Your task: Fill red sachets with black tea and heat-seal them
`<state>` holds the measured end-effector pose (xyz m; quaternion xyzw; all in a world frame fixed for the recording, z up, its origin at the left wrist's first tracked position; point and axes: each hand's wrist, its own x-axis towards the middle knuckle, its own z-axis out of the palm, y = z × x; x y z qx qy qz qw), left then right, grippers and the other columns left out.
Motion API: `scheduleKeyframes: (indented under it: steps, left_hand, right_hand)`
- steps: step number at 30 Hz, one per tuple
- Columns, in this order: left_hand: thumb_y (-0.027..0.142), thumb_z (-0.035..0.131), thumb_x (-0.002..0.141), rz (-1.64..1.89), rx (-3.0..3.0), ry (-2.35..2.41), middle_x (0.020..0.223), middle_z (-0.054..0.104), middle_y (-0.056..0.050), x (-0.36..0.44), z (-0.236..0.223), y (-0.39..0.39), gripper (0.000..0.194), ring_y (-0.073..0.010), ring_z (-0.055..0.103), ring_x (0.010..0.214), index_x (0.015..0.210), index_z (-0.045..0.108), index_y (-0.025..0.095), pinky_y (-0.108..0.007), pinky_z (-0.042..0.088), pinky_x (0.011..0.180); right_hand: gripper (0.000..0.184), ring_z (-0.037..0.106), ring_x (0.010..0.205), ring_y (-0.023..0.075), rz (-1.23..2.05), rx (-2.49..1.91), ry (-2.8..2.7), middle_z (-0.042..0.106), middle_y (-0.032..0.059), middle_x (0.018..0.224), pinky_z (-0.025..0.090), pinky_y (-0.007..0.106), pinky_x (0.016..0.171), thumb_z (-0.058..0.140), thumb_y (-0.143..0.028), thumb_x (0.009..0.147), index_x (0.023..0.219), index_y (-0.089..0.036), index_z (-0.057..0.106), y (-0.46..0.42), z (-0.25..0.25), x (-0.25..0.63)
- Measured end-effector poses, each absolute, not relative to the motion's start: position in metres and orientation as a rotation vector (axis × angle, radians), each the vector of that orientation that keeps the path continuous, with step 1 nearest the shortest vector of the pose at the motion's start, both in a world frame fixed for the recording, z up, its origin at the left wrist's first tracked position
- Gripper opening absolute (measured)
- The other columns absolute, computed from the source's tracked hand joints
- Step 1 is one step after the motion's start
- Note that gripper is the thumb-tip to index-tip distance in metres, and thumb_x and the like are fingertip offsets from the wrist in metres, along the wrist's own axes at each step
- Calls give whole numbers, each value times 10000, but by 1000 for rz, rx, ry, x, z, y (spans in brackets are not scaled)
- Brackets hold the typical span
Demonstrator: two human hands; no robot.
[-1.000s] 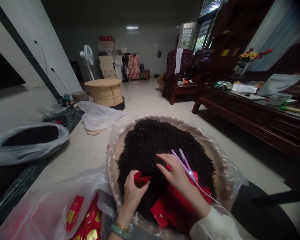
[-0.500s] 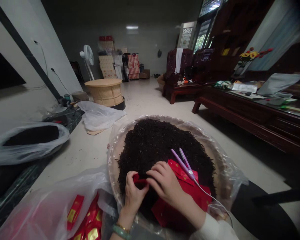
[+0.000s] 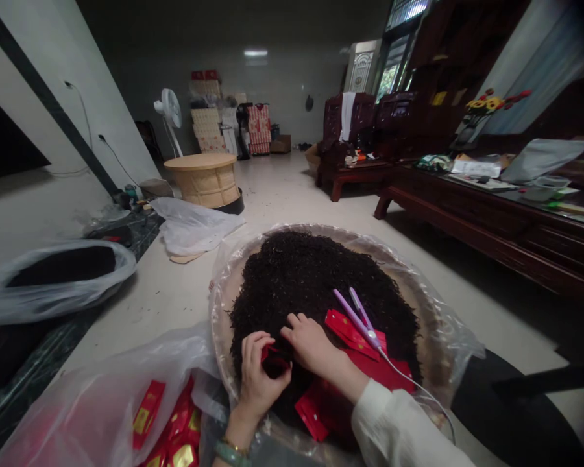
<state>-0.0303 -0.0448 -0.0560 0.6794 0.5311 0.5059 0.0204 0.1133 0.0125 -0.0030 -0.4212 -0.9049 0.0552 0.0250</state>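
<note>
I have the small red packet (image 3: 274, 360) just over the near part of the dark heap of shreds (image 3: 311, 279), its mouth standing open. The left hand (image 3: 259, 376) holds it, fingers curled along one side and thumb against the other. Just beside that mouth is the right hand (image 3: 311, 342), back upward, its fingers bent and bunched low against the shreds; whether they pinch any, I can't tell from my view.

To the right of the hands I see a purple tool (image 3: 365, 327), its two arms apart, resting on the flat red packets (image 3: 351, 334), with its pale cord running toward me. More red pieces (image 3: 382, 370) lie below it, partly under the right forearm. All this sits within a wide round basket (image 3: 215, 324) lined with clear plastic.

Left of the basket, a clear bag (image 3: 97, 395) holds red packets with gold labels (image 3: 148, 415); they look filled, though the plastic blurs them. Farther left, an open plastic bag (image 3: 126, 263) contains more dark material (image 3: 63, 266).
</note>
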Motion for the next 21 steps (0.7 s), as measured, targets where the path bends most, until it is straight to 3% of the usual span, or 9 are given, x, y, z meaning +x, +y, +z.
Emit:
scheduleKeyframes:
  steps: [5, 11, 14, 16, 21]
  left_hand:
    - [261, 701, 669, 1414, 2097, 1787, 953, 598, -79, -33, -54, -44, 482, -250, 608, 883, 1115, 532, 187, -421, 538, 780]
    - [260, 689, 712, 1443, 2018, 1812, 1059, 644, -106, -32, -62, -42, 794, -222, 660, 849, 1394, 291, 182, -330, 563, 678]
    - [232, 658, 748, 1357, 2182, 1783, 1102, 621, -99, -31, -55, -42, 720, -202, 671, 830, 1390, 332, 228, -296, 567, 667]
    - [211, 626, 777, 1242, 2273, 1761, 1103, 592, -79, -29, -47, -41, 621, -188, 674, 819, 1353, 398, 268, -282, 569, 672]
    - [191, 641, 746, 999, 2335, 1795, 1094, 553, -62, -25, -32, -39, 502, -212, 680, 825, 1214, 479, 270, -323, 581, 686]
  right_hand:
    - [324, 594, 868, 231, 296, -1439, -2604, 613, 96, 955, 478, 281, 644, 529, 52, 667, 865, -188, 618, 18, -2, 126]
    - [216, 611, 775, 177, 821, -1325, -1999, 626, 10, 807, 487, 306, 717, 553, -56, 667, 823, -189, 619, 36, 2, 155]
    - [138, 576, 601, 135, 1232, -1195, -1598, 572, -40, 684, 500, 283, 580, 605, -217, 684, 818, -190, 593, 39, 8, 162]
    - [209, 545, 525, 101, 1430, -1117, -1402, 553, -56, 671, 493, 259, 522, 664, -299, 656, 810, -188, 575, 38, 13, 162]
    - [305, 570, 560, 90, 1601, -1036, -1183, 584, -48, 705, 495, 217, 501, 769, -295, 575, 776, -182, 568, 29, 26, 152]
